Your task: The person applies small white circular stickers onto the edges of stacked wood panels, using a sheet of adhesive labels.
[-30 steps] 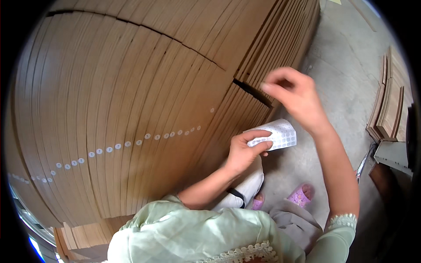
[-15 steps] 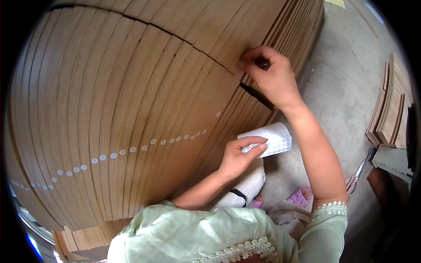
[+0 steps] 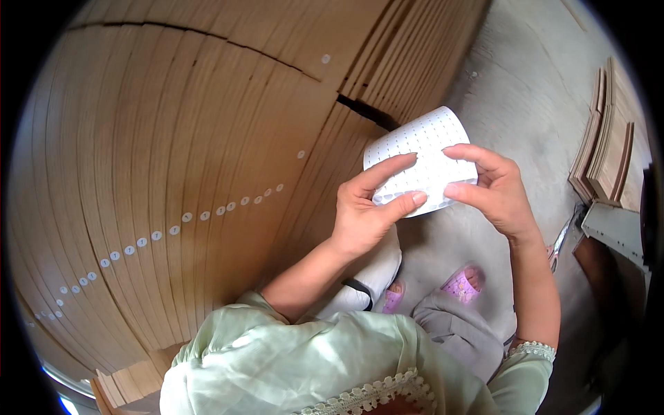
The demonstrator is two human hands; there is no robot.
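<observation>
From afar, I see one white sticker sheet [image 3: 408,138] above the floor [image 3: 526,83], gripped by the left hand [image 3: 361,220]; the right hand [image 3: 503,199], back from the upper boards [image 3: 277,28], touches it, whether gripping I cannot tell. One round sticker [image 3: 326,59] now marks those boards. Two pink slippers [image 3: 458,287] show below.

Sticker sheet [image 3: 413,131]: in left hand [image 3: 361,213], right hand [image 3: 501,197] at its edge. Stacked boards [image 3: 180,131]: left, bearing stickers [image 3: 156,236]. Further boards [image 3: 612,145]: far right.

Moderate light washes the scene; the white sheet [image 3: 429,164] is blown out mid-surface. Boards [image 3: 187,159] bow toward nine o'clock, shadow pools at four, glare shows at seven, and black vignetting swallows the corners.
</observation>
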